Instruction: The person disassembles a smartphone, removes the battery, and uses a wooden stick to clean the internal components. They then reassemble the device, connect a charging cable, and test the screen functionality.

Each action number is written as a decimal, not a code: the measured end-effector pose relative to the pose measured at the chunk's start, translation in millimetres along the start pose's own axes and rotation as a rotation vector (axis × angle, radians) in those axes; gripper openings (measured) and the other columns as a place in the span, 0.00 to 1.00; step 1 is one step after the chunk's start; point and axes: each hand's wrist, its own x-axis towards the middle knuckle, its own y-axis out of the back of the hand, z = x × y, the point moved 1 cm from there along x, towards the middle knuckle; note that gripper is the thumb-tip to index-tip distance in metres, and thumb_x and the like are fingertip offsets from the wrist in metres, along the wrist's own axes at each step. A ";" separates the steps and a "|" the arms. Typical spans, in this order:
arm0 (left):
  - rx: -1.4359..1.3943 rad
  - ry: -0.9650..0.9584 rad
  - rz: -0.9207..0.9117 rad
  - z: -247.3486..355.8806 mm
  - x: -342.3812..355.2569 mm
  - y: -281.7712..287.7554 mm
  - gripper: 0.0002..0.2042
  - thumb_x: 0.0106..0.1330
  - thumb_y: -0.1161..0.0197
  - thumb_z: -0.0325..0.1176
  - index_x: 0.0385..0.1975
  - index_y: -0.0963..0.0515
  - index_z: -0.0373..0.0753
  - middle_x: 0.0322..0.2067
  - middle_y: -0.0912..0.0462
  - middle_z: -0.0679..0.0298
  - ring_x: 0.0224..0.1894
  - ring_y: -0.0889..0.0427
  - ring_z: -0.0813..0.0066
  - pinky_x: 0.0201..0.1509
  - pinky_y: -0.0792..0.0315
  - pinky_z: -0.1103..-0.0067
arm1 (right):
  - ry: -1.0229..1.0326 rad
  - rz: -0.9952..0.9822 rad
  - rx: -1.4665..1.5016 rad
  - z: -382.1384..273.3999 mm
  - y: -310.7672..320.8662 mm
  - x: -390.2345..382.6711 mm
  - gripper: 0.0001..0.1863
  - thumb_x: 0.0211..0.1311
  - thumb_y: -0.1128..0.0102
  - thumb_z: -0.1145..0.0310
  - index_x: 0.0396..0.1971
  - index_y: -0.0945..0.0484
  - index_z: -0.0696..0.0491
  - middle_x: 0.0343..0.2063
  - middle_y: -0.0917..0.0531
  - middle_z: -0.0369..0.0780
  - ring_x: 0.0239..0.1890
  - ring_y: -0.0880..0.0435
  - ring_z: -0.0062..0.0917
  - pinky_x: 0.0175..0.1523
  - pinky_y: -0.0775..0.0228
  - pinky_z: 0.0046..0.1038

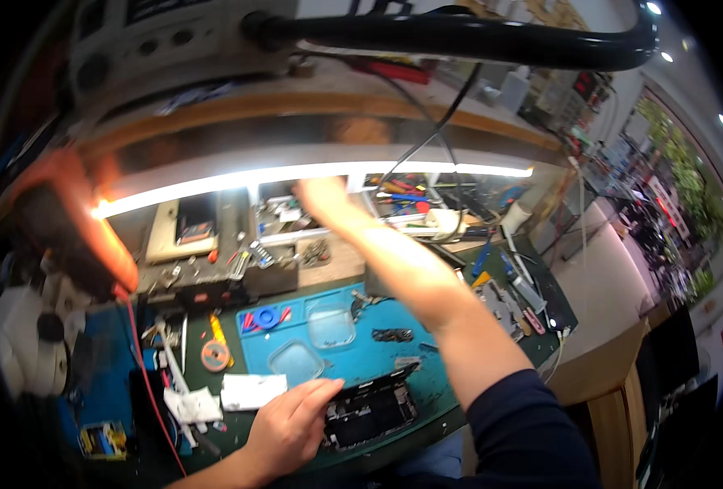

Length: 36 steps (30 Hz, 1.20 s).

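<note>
Light glares over the table, where the left hand pinches the opened phone; beyond the phone, the right hand, grip too blurred to tell, seems to be fetching from the tray. Careful picking next.

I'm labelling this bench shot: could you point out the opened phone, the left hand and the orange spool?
Opened phone (370, 421): head view, on its exposed inside.
Left hand (286, 425): head view, on the back of the hand.
Orange spool (215, 356): head view, on its round face.
</note>
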 end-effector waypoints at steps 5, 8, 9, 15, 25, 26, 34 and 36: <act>0.020 0.048 -0.005 -0.2 -3.7 -3.0 0.23 0.62 0.37 0.14 0.58 0.24 0.34 0.49 0.15 0.46 0.47 0.13 0.48 0.51 0.17 0.65 | -0.158 0.120 -0.027 -14.0 -28.2 14.6 0.10 0.60 0.36 0.72 0.40 0.14 0.57 0.42 0.13 0.52 0.50 0.13 0.47 0.53 0.20 0.45; 0.022 0.034 -0.013 1.3 -3.0 -2.8 0.24 0.61 0.37 0.14 0.59 0.25 0.33 0.49 0.15 0.46 0.47 0.13 0.47 0.51 0.17 0.65 | -0.269 0.076 -0.053 -12.9 -31.4 15.1 0.10 0.65 0.41 0.70 0.41 0.14 0.56 0.43 0.12 0.49 0.50 0.12 0.44 0.53 0.19 0.41; 0.021 0.029 -0.018 1.4 -2.9 -2.0 0.24 0.61 0.37 0.14 0.59 0.25 0.33 0.49 0.15 0.46 0.47 0.13 0.47 0.51 0.17 0.65 | -0.295 0.074 -0.061 -14.3 -29.5 15.8 0.11 0.68 0.44 0.69 0.41 0.14 0.55 0.44 0.12 0.48 0.49 0.12 0.43 0.53 0.19 0.40; -0.001 0.051 -0.039 0.1 -4.2 -1.4 0.25 0.61 0.38 0.13 0.60 0.27 0.33 0.51 0.17 0.45 0.49 0.14 0.45 0.52 0.18 0.64 | -0.190 -0.023 -0.167 -15.5 -6.2 -1.1 0.07 0.64 0.39 0.70 0.34 0.13 0.54 0.37 0.11 0.46 0.41 0.09 0.39 0.45 0.17 0.38; 0.012 0.029 -0.008 2.7 0.1 -2.3 0.26 0.61 0.39 0.13 0.62 0.26 0.33 0.50 0.18 0.46 0.50 0.16 0.45 0.53 0.20 0.65 | -0.221 -0.082 0.314 -15.0 144.7 -141.7 0.15 0.60 0.35 0.67 0.44 0.23 0.56 0.31 0.15 0.52 0.35 0.13 0.51 0.41 0.20 0.44; 0.015 0.022 -0.003 2.9 -0.3 -1.8 0.26 0.61 0.40 0.13 0.62 0.26 0.33 0.50 0.18 0.45 0.50 0.16 0.45 0.54 0.20 0.65 | -0.137 -0.019 0.266 -17.4 160.0 -161.8 0.15 0.60 0.35 0.67 0.45 0.23 0.55 0.30 0.15 0.51 0.34 0.13 0.49 0.40 0.20 0.42; 0.054 0.087 -0.021 3.8 -4.4 -2.8 0.24 0.62 0.42 0.12 0.61 0.27 0.30 0.55 0.19 0.45 0.57 0.18 0.46 0.64 0.25 0.65 | 0.005 0.008 -0.012 -14.1 229.6 -299.8 0.06 0.58 0.35 0.69 0.35 0.20 0.53 0.30 0.19 0.38 0.26 0.16 0.32 0.31 0.21 0.32; 0.086 0.080 -0.021 4.7 -4.9 -2.1 0.25 0.62 0.42 0.12 0.61 0.27 0.31 0.55 0.19 0.45 0.57 0.18 0.46 0.64 0.26 0.65 | -0.047 0.078 0.126 -16.9 242.8 -321.3 0.06 0.58 0.34 0.70 0.35 0.20 0.54 0.29 0.20 0.38 0.25 0.17 0.33 0.31 0.22 0.32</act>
